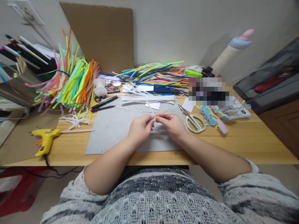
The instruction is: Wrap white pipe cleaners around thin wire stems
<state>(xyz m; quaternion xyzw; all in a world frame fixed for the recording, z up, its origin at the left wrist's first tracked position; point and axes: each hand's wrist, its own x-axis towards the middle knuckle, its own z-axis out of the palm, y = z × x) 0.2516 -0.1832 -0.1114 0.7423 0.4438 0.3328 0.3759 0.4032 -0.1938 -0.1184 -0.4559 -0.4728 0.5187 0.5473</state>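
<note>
A short white pipe cleaner [150, 107] sticks up at a slant from between my hands. My left hand [143, 128] is closed in a pinch around its lower end. My right hand [172, 125] pinches at the same spot, its fingertips touching those of the left. The fingers hide the lower end of the pipe cleaner. Below both hands lies a grey gridded cutting mat [109, 137]. Thin silvery wires [176, 106] run behind the right hand; whether they are held cannot be told. White pipe cleaners [149, 100] lie bundled just beyond.
Scissors [197, 124] rest right of the mat. Left are a yellow glue gun [48, 138], cut white pieces [74, 120] and black pens [105, 104]. Colourful pipe cleaners [79, 84] stand behind, with more [158, 73] piled by the wall. A cardboard sheet [105, 34] leans there.
</note>
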